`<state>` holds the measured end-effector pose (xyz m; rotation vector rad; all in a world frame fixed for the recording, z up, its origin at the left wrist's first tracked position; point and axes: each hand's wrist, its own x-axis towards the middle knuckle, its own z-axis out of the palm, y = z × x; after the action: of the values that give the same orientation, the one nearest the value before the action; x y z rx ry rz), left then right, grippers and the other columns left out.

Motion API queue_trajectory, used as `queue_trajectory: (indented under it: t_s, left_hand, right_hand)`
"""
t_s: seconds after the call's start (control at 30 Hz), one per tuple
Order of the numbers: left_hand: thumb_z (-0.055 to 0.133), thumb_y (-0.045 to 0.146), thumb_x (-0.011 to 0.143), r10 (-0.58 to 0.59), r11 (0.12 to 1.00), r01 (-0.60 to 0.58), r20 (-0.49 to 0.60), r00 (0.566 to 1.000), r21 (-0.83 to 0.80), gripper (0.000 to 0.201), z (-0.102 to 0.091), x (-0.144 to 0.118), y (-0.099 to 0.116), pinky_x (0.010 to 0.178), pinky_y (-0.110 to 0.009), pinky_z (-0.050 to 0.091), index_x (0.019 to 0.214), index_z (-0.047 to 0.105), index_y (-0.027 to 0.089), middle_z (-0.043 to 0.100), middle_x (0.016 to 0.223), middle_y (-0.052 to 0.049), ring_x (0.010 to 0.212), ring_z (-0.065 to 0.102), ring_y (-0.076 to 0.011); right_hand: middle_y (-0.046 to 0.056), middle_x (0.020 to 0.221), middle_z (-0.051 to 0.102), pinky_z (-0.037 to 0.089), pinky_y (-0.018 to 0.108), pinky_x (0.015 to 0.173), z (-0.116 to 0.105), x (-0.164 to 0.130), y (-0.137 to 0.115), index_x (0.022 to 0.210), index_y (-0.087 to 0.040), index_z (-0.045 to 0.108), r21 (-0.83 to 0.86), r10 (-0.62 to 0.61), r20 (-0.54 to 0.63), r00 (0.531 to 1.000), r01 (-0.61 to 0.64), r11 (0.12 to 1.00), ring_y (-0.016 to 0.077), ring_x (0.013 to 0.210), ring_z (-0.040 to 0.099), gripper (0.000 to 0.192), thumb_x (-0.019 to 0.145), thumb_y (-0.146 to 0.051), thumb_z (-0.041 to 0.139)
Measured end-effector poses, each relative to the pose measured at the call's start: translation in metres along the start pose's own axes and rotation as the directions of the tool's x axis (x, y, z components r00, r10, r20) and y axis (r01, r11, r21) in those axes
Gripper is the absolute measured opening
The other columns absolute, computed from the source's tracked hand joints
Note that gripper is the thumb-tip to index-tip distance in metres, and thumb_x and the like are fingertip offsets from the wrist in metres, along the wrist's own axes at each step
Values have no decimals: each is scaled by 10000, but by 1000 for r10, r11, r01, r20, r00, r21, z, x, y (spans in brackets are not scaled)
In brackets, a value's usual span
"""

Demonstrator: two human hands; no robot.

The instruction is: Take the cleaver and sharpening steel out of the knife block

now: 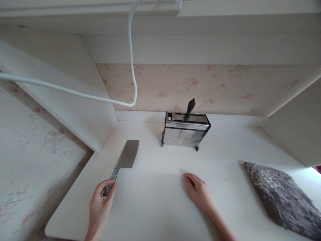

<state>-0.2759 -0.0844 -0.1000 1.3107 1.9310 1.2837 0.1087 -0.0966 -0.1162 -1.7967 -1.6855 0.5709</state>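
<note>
My left hand point(101, 197) is closed around the speckled dark handle of a cleaver point(129, 154). The cleaver's wide grey blade points away from me, over the left part of the white tabletop point(155, 197). My right hand point(198, 189) rests on the tabletop with its fingers loosely curled, and nothing shows in them. Beyond the hands, near the back wall, stands a knife block point(184, 135) with metallic sides and black edges. One black-handled knife point(190, 107) sticks up out of its slotted top.
A fluffy grey-brown cloth or mat point(283, 197) lies at the right. A white cable point(87, 96) hangs across the upper left, in front of the shelf. White side panels point(60, 83) and a floral-papered wall point(225, 85) enclose the tabletop; its rounded edge is at the lower left.
</note>
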Motion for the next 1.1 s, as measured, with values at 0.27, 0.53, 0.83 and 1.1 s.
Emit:
queue_trajectory:
  t_s: [0.27,0.53,0.83,1.1]
  left_hand:
    - [532,504,812,214,885,-199,12,977,422,427,-5,16,2,811,-382,502,1061,603,165,656,1064,-134,927,634,-272]
    - [436,499,895,108,706,-171,134,985,687,407,-8,29,14,727,-339,485,1074,603,174,704,1002,-101,891,673,-269]
    - [405,397,939,371,463,-319,146,917,827,324,-7,27,16,634,-296,421,934,628,162,648,791,-67,727,634,-225]
    - [446,407,918,458,409,-397,191,868,822,373,-12,32,2,806,-365,433,951,670,111,662,796,-113,809,586,-281]
  right_hand:
    - [46,762,690,493,291,625,-31,27,-27,1021,-192,669,193,121,98,988,-138,971,184,671,638,396,903,-478,422]
    - [40,859,687,450,309,710,-135,142,-123,1241,-209,540,-5,-36,-316,948,37,999,192,741,624,514,853,-544,516]
    - [150,800,665,458,357,712,-153,221,-145,918,-114,673,-312,-52,-261,964,-34,949,282,814,630,607,788,-679,491]
    - [99,671,617,453,361,668,-182,232,-170,740,-143,651,-251,-59,-345,937,-31,967,263,723,624,518,796,-642,528]
